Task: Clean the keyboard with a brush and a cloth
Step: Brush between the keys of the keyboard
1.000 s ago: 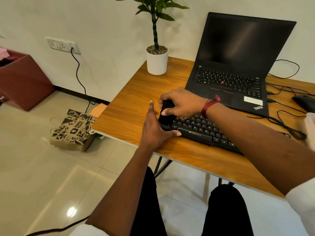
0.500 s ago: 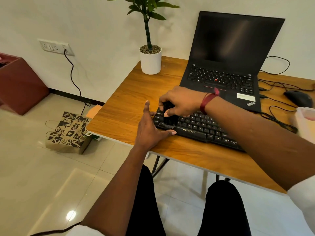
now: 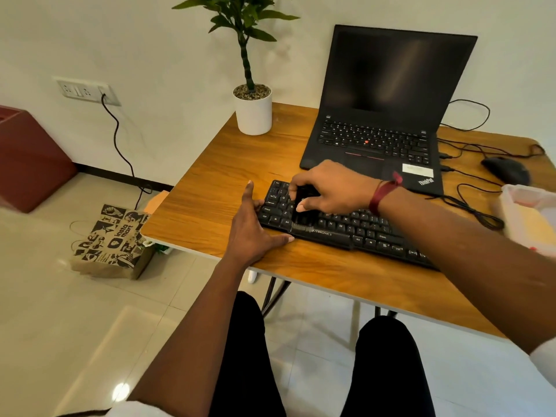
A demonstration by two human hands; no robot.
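head view: one camera, looking down at both hands.
keyboard (image 3: pixel 370 233): on the surface (image 3: pixel 210 182), long axis running far left to near right.
right hand (image 3: pixel 334 188): grip pinching the black brush (image 3: pixel 304 216), bristles down near the keyboard's left end.
left hand (image 3: pixel 255 233): spread flat, bracing that left end.
coming move: likely rightward; most keys lie right of the grip.

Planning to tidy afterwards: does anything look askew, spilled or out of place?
The keyboard lies askew on the desk, not square with its edge; the left hand steadies it while the right hand grips the brush. A paper bag slumps on the floor. Nothing spilled.
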